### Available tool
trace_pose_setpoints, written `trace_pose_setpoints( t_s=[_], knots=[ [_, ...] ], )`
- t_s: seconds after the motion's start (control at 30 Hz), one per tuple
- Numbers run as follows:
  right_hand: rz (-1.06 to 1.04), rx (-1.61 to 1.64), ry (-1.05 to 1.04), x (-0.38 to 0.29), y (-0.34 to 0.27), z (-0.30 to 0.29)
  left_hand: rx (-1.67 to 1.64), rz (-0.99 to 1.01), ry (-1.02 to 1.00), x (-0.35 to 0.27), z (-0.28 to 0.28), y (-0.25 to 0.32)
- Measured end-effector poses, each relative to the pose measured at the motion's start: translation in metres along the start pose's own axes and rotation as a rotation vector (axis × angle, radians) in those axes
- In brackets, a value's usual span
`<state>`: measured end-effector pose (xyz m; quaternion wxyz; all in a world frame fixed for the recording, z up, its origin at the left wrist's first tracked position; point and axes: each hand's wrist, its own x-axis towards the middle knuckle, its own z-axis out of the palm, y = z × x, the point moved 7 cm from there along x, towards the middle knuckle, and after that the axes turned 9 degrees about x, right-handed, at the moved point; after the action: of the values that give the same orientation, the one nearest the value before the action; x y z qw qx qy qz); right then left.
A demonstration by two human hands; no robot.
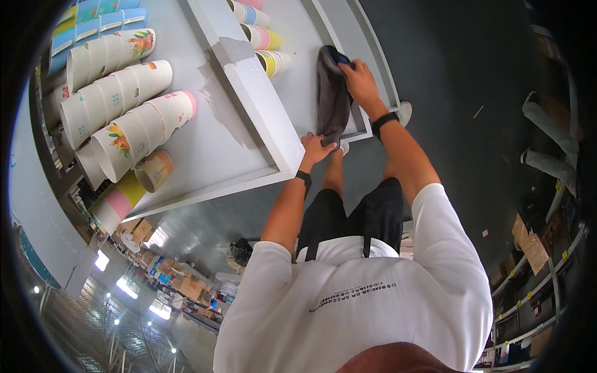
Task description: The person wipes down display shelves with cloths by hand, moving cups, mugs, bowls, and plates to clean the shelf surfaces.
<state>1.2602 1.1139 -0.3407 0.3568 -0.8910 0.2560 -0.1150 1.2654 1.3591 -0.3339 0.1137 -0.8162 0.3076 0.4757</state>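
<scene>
A dark grey-brown cloth [332,100] hangs lengthwise between my two hands, over the lower shelf at the right end of a white shelf unit. My right hand [361,86] pinches its upper end, where a dark blue part shows. Thumb and fingers of my left hand [319,150] hold the other end, close to the corner of the white shelf board [266,109]. Greyish smears, wet-looking, mark this board's edge and the shelf panel [226,105] beside it.
Nested rows of printed paper cups [126,98] lie on the left shelf panel, with blue cups [100,28] beyond. Shorter cup stacks [268,39] lie on the middle shelf. Racks with cartons [531,242] stand at the right. Boxes [186,284] are piled lower left.
</scene>
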Motion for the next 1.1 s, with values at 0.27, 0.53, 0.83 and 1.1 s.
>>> trace_pose_setpoints(
  t_s=[0.27,0.53,0.83,1.1],
  knots=[
    [0.226,0.134,-0.093,-0.159,-0.007,-0.015,-0.026,0.012,0.186,-0.004,0.022,-0.004],
    [0.504,0.475,-0.022,-0.143,0.010,-0.022,-0.106,-0.065,0.538,-0.001,0.010,-0.057],
    [0.142,0.023,-0.308,-0.017,0.000,-0.005,-0.205,0.031,0.522,0.007,0.014,-0.074],
    [0.085,0.314,-0.153,-0.062,0.023,-0.020,-0.393,0.269,0.434,-0.015,0.004,-0.027]
  ],
)
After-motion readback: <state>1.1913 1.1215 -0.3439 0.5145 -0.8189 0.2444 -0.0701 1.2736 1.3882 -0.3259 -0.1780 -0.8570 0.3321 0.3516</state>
